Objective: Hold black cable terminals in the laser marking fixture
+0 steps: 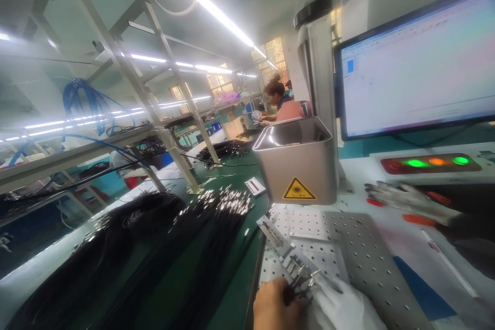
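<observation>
Left hand (276, 309) and gloved right hand (342, 309), both closed on the small connectors (299, 276), should seat them flat in the metal fixture (284, 247).

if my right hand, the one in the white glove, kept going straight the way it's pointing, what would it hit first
Probably the small metal connectors at the right hand's fingertips, lying on the perforated plate. Beyond them along that line sits the narrow metal fixture. Depth is hard to judge here.

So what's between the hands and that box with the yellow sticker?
In the head view, a metal fixture on the perforated plate lies between the hands and the laser box.
</observation>
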A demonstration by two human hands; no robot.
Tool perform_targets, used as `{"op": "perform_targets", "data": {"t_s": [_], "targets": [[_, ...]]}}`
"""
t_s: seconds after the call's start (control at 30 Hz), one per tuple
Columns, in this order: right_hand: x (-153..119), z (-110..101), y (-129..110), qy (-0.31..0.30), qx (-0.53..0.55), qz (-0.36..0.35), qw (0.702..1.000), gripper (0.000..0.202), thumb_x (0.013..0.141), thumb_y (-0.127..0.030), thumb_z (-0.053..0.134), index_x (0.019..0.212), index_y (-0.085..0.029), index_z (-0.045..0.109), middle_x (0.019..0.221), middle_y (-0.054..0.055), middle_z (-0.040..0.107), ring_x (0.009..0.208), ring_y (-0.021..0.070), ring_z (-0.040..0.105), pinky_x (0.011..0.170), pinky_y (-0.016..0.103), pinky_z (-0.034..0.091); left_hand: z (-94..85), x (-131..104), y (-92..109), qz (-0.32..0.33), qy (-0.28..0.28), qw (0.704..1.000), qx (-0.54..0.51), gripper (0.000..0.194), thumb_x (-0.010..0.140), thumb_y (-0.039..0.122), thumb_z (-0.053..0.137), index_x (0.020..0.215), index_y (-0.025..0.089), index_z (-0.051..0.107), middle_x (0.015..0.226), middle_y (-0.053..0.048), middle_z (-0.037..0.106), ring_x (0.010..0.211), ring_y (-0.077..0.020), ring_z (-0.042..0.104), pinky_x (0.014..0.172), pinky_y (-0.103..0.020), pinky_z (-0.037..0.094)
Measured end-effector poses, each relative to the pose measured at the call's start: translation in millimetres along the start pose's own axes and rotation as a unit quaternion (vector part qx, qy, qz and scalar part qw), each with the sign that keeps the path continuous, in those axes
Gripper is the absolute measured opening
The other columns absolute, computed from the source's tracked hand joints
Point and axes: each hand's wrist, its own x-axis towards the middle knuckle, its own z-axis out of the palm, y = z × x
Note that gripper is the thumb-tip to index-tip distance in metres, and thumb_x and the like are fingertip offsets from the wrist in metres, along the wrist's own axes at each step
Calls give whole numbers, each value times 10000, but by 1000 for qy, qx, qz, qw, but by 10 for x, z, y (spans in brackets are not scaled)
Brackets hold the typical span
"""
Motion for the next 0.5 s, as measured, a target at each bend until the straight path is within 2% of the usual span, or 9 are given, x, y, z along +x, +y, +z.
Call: {"op": "perform_targets", "data": {"t_s": [0.1,0.2,0.37,0.5], "targets": [[0,2,27,5,6,2,1000,393,695,-214,563,1059,-302,678,1088,-67,709,851,189,645,608,282,560,38,47,-39,-12,-1,998,-54,236,737,393,693,874,201,708,906,-53,679,897,-247,600,764,-296,409],[12,-5,14,-23,25,-5,999,454,706,-193,561,1135,-305,660,1115,-75,700,865,193,645,601,288,558,49,81,13,-34,-10,997,-65,216,730,377,689,849,197,713,881,-47,666,872,-241,592,738,-297,398],[54,-64,-64,-61,39,29,997,388,722,-166,571,1070,-301,676,1048,-44,700,820,219,626,584,325,542,15,67,133,-40,-23,998,-43,151,706,342,696,770,206,704,817,-41,649,878,-251,586,740,-302,394],[43,-31,-58,-41,29,20,999,420,681,-142,584,1060,-296,679,1074,-28,699,812,220,628,586,310,545,-21,56,82,-28,-20,997,-76,175,701,332,704,816,201,713,880,-41,654,903,-243,578,750,-292,407]]}}
